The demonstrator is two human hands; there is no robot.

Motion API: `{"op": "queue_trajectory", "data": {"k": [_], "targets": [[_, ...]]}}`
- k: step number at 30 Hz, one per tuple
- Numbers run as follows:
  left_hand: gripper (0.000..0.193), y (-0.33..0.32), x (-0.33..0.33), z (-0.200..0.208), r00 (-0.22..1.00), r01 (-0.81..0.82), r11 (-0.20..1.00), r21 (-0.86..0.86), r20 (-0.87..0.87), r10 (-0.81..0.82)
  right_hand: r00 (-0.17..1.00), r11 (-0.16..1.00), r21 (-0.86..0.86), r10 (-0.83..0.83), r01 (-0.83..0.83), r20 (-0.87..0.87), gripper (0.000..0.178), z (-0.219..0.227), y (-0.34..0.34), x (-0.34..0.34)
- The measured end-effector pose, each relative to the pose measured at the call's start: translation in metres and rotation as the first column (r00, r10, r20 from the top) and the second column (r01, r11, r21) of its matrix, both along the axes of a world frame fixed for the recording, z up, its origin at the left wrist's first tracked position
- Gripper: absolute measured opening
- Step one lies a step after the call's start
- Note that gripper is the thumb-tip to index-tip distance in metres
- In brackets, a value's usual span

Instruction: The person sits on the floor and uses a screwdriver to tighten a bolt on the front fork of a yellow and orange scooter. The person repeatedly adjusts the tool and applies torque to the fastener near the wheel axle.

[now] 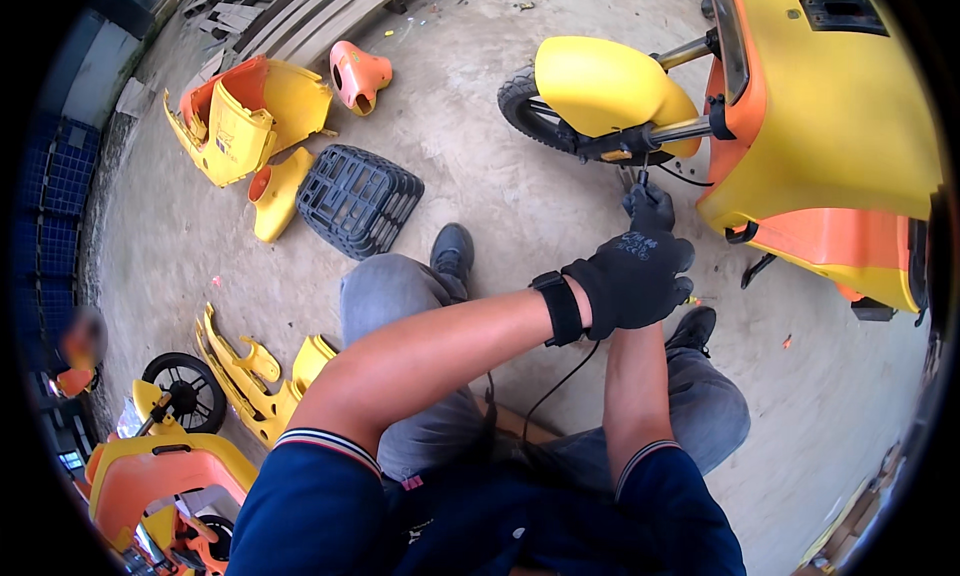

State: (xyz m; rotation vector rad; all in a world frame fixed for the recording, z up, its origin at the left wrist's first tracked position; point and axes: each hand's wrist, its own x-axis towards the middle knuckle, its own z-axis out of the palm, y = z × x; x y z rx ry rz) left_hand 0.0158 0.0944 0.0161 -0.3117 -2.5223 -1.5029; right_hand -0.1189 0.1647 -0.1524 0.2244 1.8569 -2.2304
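Observation:
My right hand (pixel 651 209), in a dark glove, reaches up to the front wheel area of a yellow and orange scooter (pixel 830 116). Its fingers close round a slim tool (pixel 642 177) with a dark shank, pointing at the lower fork by the axle. My left hand (pixel 630 281), gloved too and with a black wrist strap, lies across the right wrist and hides part of that hand. Its fingers are curled; what they grip is hidden. Above the tool are the yellow front fender (pixel 605 86) and the black front tyre (pixel 528 106).
Left on the concrete floor lie a black plastic crate (pixel 360 201), yellow-orange body panels (pixel 245 121) and an orange cowl (pixel 360 76). More yellow trim pieces (pixel 245 381) and another scooter (pixel 165 456) are at lower left. Wooden pallets (pixel 315 16) stand at the back.

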Motion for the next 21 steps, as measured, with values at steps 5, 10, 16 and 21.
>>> {"op": "queue_trajectory", "data": {"k": [5, 10, 16, 21], "targets": [[0.023, -0.002, -0.002, 0.003, 0.990, 0.068, 0.995, -0.075, 0.126, -0.058, 0.969, 0.775, -0.618, 0.030, 0.132, 0.245, 0.023, 0.017, 0.004, 0.016], [0.027, -0.004, 0.005, 0.003, 0.997, 0.050, 0.997, -0.063, 0.070, -0.045, 0.888, 0.462, -0.879, 0.346, 0.118, 0.301, 0.026, -0.004, 0.010, -0.001], [0.027, -0.004, 0.002, 0.002, 0.990, 0.113, 0.992, -0.057, 0.091, -0.108, 0.937, 0.628, -0.778, 0.253, 0.031, 0.242, 0.028, -0.016, 0.007, -0.006], [0.027, -0.004, 0.005, 0.002, 0.995, 0.092, 0.991, -0.094, 0.035, -0.090, 0.997, 0.974, -0.211, 0.079, -0.076, 0.009, 0.019, -0.005, 0.000, -0.005]]}}
